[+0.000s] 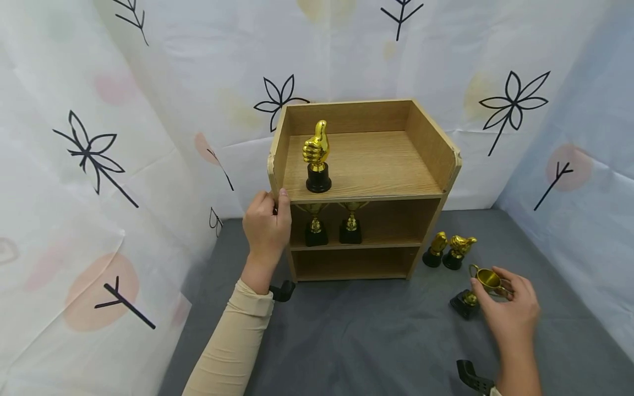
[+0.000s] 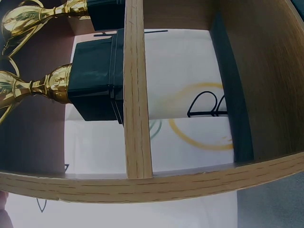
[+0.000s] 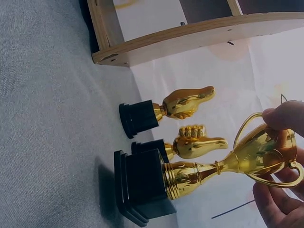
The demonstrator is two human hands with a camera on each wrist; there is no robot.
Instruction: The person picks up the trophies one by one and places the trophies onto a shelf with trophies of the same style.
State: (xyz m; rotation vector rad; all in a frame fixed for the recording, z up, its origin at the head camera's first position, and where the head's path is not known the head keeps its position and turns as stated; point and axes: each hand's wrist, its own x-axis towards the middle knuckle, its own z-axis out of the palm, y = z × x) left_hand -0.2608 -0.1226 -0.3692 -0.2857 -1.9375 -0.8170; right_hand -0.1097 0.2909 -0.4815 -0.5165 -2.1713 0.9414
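My right hand [image 1: 515, 302] pinches a gold trophy cup [image 1: 489, 279] near its rim, between thumb and fingers. The cup's black square base [image 3: 142, 185] hangs close to the cloth with a shadow beside it; I cannot tell whether it touches. My left hand [image 1: 267, 223] grips the left side of a wooden shelf [image 1: 366, 196] at the top board's height. On the top board stands a gold thumbs-up trophy [image 1: 318, 157]. Two more trophy cups [image 1: 315, 232] stand on the middle board, their tops partly hidden by the top board.
Two thumbs-up trophies [image 1: 435, 250] stand on the grey cloth [image 1: 376, 335] right of the shelf, just beyond the held cup. The bottom compartment [image 1: 351, 265] lies under the cups. A patterned white curtain [image 1: 208, 71] hangs behind and at both sides.
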